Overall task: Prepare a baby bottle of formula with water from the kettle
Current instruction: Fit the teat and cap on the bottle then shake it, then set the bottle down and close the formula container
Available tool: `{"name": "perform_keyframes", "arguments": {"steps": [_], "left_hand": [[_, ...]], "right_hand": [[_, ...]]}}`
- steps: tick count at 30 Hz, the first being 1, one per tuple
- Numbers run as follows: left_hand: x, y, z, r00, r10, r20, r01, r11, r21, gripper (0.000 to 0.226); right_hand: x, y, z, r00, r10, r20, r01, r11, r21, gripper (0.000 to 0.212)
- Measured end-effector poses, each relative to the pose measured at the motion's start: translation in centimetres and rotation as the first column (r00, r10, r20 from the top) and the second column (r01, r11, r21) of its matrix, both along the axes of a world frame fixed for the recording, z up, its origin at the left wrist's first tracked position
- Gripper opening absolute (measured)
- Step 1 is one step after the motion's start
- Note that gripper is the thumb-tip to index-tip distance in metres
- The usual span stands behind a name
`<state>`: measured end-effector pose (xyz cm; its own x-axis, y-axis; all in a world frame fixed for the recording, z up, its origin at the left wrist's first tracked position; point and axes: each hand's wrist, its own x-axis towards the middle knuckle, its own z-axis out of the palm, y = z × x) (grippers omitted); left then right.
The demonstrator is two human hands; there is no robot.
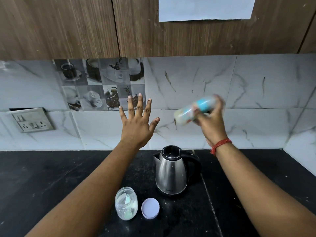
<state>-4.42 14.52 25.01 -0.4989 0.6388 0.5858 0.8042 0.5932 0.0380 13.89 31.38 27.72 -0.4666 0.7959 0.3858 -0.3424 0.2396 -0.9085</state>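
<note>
My right hand (pixel 211 121) is raised in front of the tiled wall and grips a baby bottle (pixel 193 111) with blue markings; the bottle lies almost sideways and is blurred by motion. My left hand (pixel 138 124) is held up beside it with fingers spread and nothing in it. Below on the black counter stands a steel kettle (pixel 171 171) with a black handle and its lid down. In front of the kettle sits an open glass jar of formula powder (pixel 126 203) with a green scoop inside. The jar's lilac lid (pixel 150 208) lies just to its right.
The black stone counter (pixel 51 182) runs to the marble-tiled wall, which turns a corner at the right. A wall socket (pixel 32 121) sits at the left. Wooden cabinets (pixel 68 26) hang overhead, with a white sheet (pixel 206 8) stuck on one.
</note>
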Motion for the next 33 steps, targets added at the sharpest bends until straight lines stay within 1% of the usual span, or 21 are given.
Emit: {"name": "perform_keyframes", "arguments": {"steps": [1, 2, 3, 5, 6, 8, 13, 16, 22, 25, 29, 31, 33], "left_hand": [[0.1, 0.0, 0.0, 1.000, -0.003, -0.009, 0.003, 1.000, -0.001, 0.076], [0.1, 0.0, 0.1, 1.000, -0.005, -0.011, 0.005, 1.000, 0.000, 0.076], [0.2, 0.0, 0.1, 1.000, -0.005, -0.003, 0.005, 1.000, 0.003, 0.076], [0.4, 0.1, -0.1, 1.000, -0.001, 0.019, 0.001, 1.000, 0.012, 0.075], [0.6, 0.1, -0.3, 1.000, -0.005, 0.022, 0.004, 1.000, 0.011, 0.075], [0.9, -0.1, -0.8, 1.000, -0.019, 0.021, 0.019, 1.000, 0.003, 0.074], [1.5, -0.2, -1.9, 0.998, -0.032, 0.061, 0.033, 0.999, -0.006, 0.076], [2.0, -0.3, -2.6, 0.996, -0.045, 0.071, 0.046, 0.999, -0.015, 0.077], [3.0, -0.4, -4.9, 0.988, -0.066, 0.138, 0.071, 0.997, -0.033, 0.076], [3.7, -0.7, -7.0, 0.981, -0.069, 0.184, 0.084, 0.994, -0.073, 0.078], [4.9, -1.3, -10.7, 0.967, -0.063, 0.245, 0.097, 0.986, -0.133, 0.080], [5.7, -1.7, -12.8, 0.961, -0.050, 0.273, 0.100, 0.980, -0.170, 0.078], [6.6, -2.3, -14.8, 0.954, -0.042, 0.297, 0.107, 0.973, -0.205, 0.077]], "right_hand": [[0.0, -0.2, -0.1, 0.988, 0.092, 0.127, -0.099, 0.994, 0.047, 0.072], [0.1, -0.4, -0.2, 0.966, 0.158, 0.204, -0.172, 0.983, 0.055, 0.072], [0.2, -0.4, -0.3, 0.963, 0.183, 0.200, -0.193, 0.981, 0.028, 0.070], [0.7, -0.4, -0.3, 0.976, 0.203, 0.083, -0.198, 0.978, -0.069, 0.065], [0.8, -0.4, -0.3, 0.977, 0.208, 0.052, -0.203, 0.975, -0.094, 0.063], [1.1, -0.7, -0.4, 0.972, 0.227, 0.065, -0.221, 0.971, -0.095, 0.063], [1.8, -1.0, -1.2, 0.965, 0.228, 0.126, -0.225, 0.974, -0.042, 0.067], [2.1, -1.4, -1.6, 0.964, 0.227, 0.139, -0.223, 0.974, -0.042, 0.068], [2.5, -1.7, -2.9, 0.958, 0.206, 0.199, -0.201, 0.978, -0.049, 0.069], [2.9, -1.9, -4.7, 0.953, 0.173, 0.249, -0.166, 0.985, -0.046, 0.074], [3.5, -1.9, -8.9, 0.927, 0.154, 0.342, -0.129, 0.987, -0.095, 0.087], [4.1, -2.1, -11.3, 0.899, 0.117, 0.422, -0.101, 0.993, -0.062, 0.089], [4.9, -2.8, -13.7, 0.854, 0.061, 0.517, -0.076, 0.997, 0.007, 0.089]]}}
